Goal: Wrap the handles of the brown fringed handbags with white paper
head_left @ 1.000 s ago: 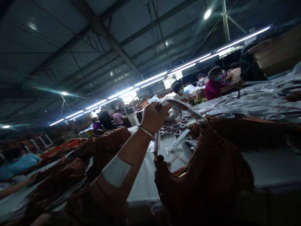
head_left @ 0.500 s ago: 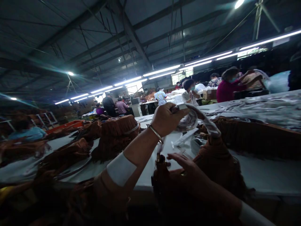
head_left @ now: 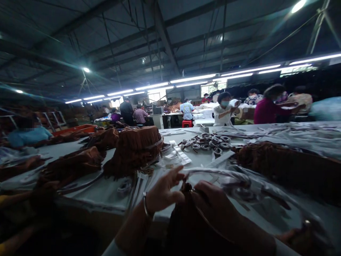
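Note:
A dark brown bag (head_left: 186, 220) stands at the front of the table, its lower part lost in shadow. My right hand (head_left: 215, 201) is closed over the top of this bag, beside a small shiny metal fitting (head_left: 189, 188). My left hand (head_left: 165, 190), with a bangle at the wrist, is at the other side of the bag's top, thumb and fingers apart. From there a strap in clear plastic (head_left: 221, 171) arches right, blurred, towards the lower right corner. What lies under my right fingers is partly hidden.
Brown fringed bags are stacked on the white table (head_left: 106, 193) at left (head_left: 141, 142), and more brown goods lie at right (head_left: 287, 167). Coiled straps (head_left: 210, 142) and white strips (head_left: 181, 153) lie beyond my hands. Co-workers sit farther back.
My left hand has come down from holding up the plastic-wrapped strap and has opened beside the bag's top. The strap now trails off to the right. My right hand has closed on the bag.

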### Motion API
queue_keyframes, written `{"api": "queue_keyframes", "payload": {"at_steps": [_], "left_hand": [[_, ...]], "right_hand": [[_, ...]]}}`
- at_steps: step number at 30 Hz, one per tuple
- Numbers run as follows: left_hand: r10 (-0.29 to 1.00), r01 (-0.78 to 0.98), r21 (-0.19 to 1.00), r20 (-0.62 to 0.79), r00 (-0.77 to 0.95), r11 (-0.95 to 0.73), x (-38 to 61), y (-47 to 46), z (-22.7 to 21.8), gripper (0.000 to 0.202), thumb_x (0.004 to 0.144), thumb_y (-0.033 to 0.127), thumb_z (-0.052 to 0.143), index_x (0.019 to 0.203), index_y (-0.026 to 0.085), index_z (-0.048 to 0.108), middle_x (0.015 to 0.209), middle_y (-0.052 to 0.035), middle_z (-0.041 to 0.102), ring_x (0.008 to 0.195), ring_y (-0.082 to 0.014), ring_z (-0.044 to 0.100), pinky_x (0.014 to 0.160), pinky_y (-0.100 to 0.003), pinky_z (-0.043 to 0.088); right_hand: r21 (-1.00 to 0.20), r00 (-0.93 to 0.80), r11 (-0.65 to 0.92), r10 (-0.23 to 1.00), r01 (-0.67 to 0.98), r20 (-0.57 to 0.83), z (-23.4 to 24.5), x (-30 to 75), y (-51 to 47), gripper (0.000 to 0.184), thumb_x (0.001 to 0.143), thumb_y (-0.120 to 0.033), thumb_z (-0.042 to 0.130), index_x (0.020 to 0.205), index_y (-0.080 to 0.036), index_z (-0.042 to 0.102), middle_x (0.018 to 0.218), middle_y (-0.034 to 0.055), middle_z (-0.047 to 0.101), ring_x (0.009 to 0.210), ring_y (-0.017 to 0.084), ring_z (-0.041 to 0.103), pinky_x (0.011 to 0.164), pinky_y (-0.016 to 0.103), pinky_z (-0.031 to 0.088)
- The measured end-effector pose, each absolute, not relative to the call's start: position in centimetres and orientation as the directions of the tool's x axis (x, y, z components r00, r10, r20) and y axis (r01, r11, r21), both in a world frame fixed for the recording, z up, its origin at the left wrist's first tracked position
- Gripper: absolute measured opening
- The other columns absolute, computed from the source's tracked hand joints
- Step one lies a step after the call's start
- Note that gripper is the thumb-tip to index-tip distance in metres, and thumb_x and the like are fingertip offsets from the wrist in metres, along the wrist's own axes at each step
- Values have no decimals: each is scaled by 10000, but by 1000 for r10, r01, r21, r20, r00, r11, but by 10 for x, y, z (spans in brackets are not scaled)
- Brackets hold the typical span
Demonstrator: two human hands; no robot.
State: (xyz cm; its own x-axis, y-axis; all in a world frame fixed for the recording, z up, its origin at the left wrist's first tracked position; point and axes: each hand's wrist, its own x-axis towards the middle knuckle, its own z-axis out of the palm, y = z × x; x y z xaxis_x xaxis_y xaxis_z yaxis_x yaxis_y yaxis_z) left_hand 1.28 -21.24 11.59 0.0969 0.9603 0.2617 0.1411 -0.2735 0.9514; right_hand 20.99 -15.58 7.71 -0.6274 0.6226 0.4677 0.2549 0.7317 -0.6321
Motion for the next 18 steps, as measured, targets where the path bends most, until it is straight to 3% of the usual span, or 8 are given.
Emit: {"api": "queue_keyframes", "payload": {"at_steps": [2, 6, 9, 11, 13, 15, 16, 18], "left_hand": [[970, 113, 969, 207, 131, -222, 20, -216, 85, 766, 675, 576, 832, 1293, 179, 616, 1111, -116, 710, 1032, -301, 661, 893, -384, 528], [952, 301, 916, 299, -71, -265, 42, -217, 61, 429, 838, 495, 680, 1131, 181, 685, 969, -68, 730, 913, -263, 673, 829, -356, 556], [948, 464, 857, 303, -99, -225, 46, -212, 66, 369, 860, 436, 642, 1144, 208, 697, 990, -58, 753, 911, -271, 702, 821, -361, 584], [947, 543, 808, 314, -69, -228, 44, -206, 75, 347, 827, 435, 664, 1093, 221, 723, 972, -49, 768, 874, -275, 721, 785, -359, 604], [930, 609, 754, 360, -72, -245, 43, -199, 91, 324, 794, 457, 688, 1021, 231, 740, 923, -37, 774, 825, -273, 727, 739, -355, 618], [904, 649, 715, 416, -99, -258, 47, -191, 114, 326, 783, 490, 701, 970, 227, 743, 899, -37, 770, 800, -267, 726, 708, -348, 624], [893, 654, 709, 435, -112, -263, 50, -186, 127, 338, 782, 507, 707, 954, 219, 742, 894, -40, 768, 789, -263, 727, 692, -341, 626], [878, 629, 722, 461, -127, -289, 61, -175, 157, 381, 783, 533, 721, 955, 194, 740, 904, -53, 764, 787, -257, 730, 680, -330, 625]], "right_hand": [[-659, -582, 701, 665, 272, 468, 72, 204, -155, 202, 936, -290, 530, 763, -201, 584, 732, 8, 614, 666, 150, 532, 630, 275, 379], [-737, -561, 636, 705, 229, 434, 74, 194, -151, 184, 906, -258, 565, 755, -180, 635, 747, 12, 661, 685, 142, 570, 623, 255, 385], [-777, -652, 604, 664, 178, 367, 90, 198, -143, 216, 893, -204, 561, 689, -173, 626, 668, -7, 649, 597, 112, 551, 545, 227, 355], [-763, -685, 631, 617, 138, 387, 100, 214, -140, 186, 903, -210, 565, 743, -176, 654, 701, 4, 670, 615, 122, 576, 560, 224, 399], [-724, -646, 685, 591, 84, 484, 104, 239, -145, 127, 904, -259, 607, 967, -187, 690, 930, 60, 726, 805, 177, 645, 700, 261, 498], [-665, -516, 745, 587, 43, 624, 98, 274, -155, 345, 890, -322, 657, 1211, -199, 629, 1187, 124, 682, 1037, 241, 632, 874, 340, 529], [-639, -459, 769, 575, 22, 677, 92, 292, -162, 396, 894, -342, 659, 1262, -209, 601, 1238, 137, 657, 1090, 256, 617, 913, 368, 531], [-634, -481, 773, 545, -30, 687, 76, 329, -178, 258, 938, -359, 619, 1168, -244, 642, 1115, 103, 687, 995, 231, 653, 853, 358, 563]]}}
